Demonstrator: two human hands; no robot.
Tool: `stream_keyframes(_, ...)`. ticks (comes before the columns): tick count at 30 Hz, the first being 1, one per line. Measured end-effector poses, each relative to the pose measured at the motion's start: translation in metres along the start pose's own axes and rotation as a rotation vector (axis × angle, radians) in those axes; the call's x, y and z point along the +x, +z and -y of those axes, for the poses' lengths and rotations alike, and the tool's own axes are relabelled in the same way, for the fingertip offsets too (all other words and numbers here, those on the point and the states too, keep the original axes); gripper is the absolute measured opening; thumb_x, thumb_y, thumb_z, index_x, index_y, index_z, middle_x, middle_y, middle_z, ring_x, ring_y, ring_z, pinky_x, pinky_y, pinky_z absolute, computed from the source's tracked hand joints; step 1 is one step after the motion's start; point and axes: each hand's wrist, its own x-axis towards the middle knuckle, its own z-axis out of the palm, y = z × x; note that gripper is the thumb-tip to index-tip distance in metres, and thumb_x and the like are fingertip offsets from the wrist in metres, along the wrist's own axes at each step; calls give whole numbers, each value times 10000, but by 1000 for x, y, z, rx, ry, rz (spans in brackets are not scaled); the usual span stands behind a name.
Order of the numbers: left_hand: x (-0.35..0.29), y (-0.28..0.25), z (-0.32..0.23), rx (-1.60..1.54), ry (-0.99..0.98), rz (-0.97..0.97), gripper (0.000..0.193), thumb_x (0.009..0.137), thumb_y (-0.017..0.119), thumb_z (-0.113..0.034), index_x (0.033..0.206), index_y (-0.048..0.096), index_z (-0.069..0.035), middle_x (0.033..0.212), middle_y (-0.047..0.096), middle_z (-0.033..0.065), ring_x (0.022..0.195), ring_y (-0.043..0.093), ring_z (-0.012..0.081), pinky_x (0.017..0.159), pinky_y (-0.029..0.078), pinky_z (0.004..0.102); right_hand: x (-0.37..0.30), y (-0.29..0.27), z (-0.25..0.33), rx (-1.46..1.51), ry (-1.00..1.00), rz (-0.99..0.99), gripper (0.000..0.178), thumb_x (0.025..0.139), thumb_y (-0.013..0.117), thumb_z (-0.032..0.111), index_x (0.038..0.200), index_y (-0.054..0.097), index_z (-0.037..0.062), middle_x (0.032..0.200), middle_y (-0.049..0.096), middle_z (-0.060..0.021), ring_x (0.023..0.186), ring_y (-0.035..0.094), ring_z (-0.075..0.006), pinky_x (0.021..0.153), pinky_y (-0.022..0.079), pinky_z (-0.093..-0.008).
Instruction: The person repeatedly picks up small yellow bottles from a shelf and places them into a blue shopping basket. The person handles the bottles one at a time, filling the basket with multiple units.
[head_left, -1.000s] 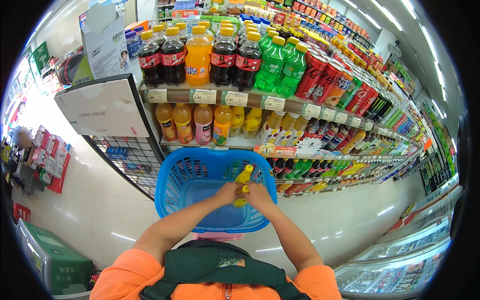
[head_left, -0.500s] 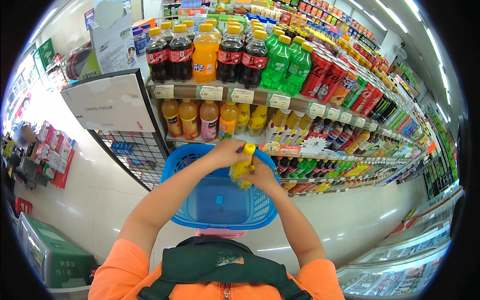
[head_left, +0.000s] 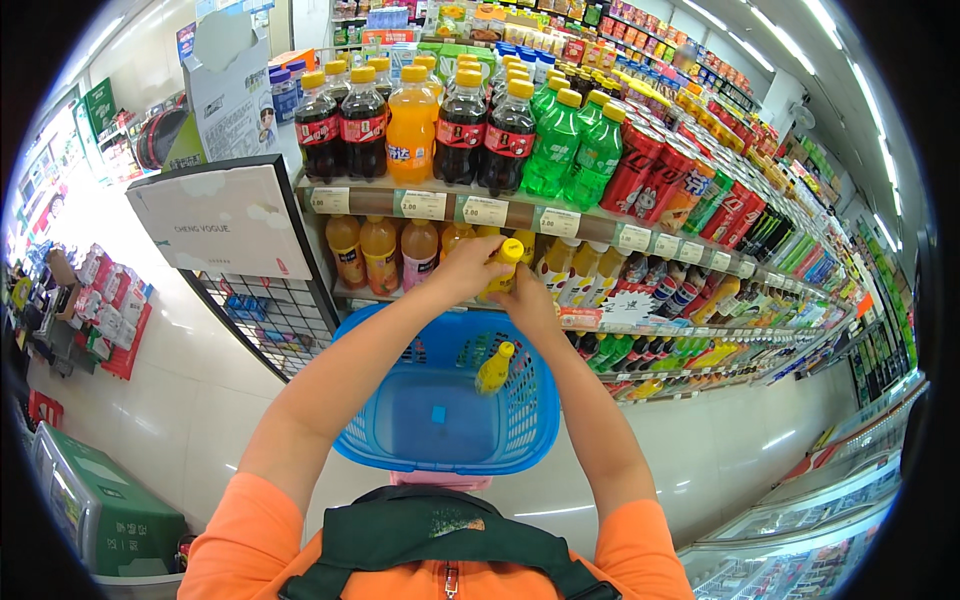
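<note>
A small yellow-capped bottle of yellow drink (head_left: 511,251) is between my two hands, in front of the second shelf. My left hand (head_left: 462,274) grips it from the left near the cap, fingers closed. Lower down, my right hand (head_left: 530,304) is closed around its other side; my fingers hide much of the bottle. Below them is a blue plastic basket (head_left: 446,468), with another yellow bottle (head_left: 493,370) leaning inside at its right back part. Orange juice bottles (head_left: 381,258) stand left of my hands, and pale yellow bottles (head_left: 580,277) to the right.
Cola bottles (head_left: 460,140), an orange soda bottle (head_left: 408,130), green soda bottles (head_left: 553,148) and cans (head_left: 662,182) fill the top shelf. At the left stands a wire rack with a white sign (head_left: 222,222). A pink object (head_left: 440,481) shows under the basket.
Both hands have moved from over the basket up to the second shelf. One yellow bottle is now left in the basket, and my hands hold another at the shelf.
</note>
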Motion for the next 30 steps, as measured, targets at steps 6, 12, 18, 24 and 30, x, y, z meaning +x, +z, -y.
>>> stream_keyframes(6, 11, 7, 19, -28, -10, -39, 354, 846, 650, -145, 1160, 555, -13, 974, 666, 147, 892, 641, 247, 791, 480, 342, 15, 13, -14, 0, -70, -87, 529, 721, 773, 202, 1112, 489, -13, 951, 625, -235, 880, 615, -400, 723, 488, -448)
stream_keyframes(12, 16, 15, 35, -28, -11, -36, 334, 850, 643, -146, 1132, 549, 7, 968, 650, 153, 886, 625, 259, 795, 474, 345, 24, 29, -33, -36, -95, -126, 518, 703, 791, 224, 1063, 510, -19, 896, 642, -234, 862, 619, -406, 714, 496, -451)
stream_keyframes(18, 20, 18, 41, 46, -40, -56, 317, 853, 629, -152, 1102, 540, 23, 973, 631, 188, 909, 610, 326, 799, 466, 374, 31, 38, -42, -90, -25, -75, 548, 714, 788, 299, 1058, 513, -27, 902, 641, -249, 855, 624, -406, 709, 504, -460)
stream_keyframes(24, 18, 27, 54, 225, 74, -239, 419, 857, 575, -114, 1237, 466, 25, 1116, 569, 262, 1028, 548, 424, 886, 444, 440, 36, 38, -39, -81, 41, -25, 491, 742, 754, 327, 1027, 546, -15, 830, 652, -227, 803, 638, -397, 696, 509, -462)
stream_keyframes(30, 16, 27, 52, 196, 2, -220, 489, 857, 537, -64, 1317, 398, 30, 1187, 517, 284, 1113, 483, 457, 939, 410, 460, 45, 50, -46, -110, 46, -55, 486, 764, 720, 330, 1077, 546, 1, 869, 663, -234, 831, 641, -403, 720, 514, -472)
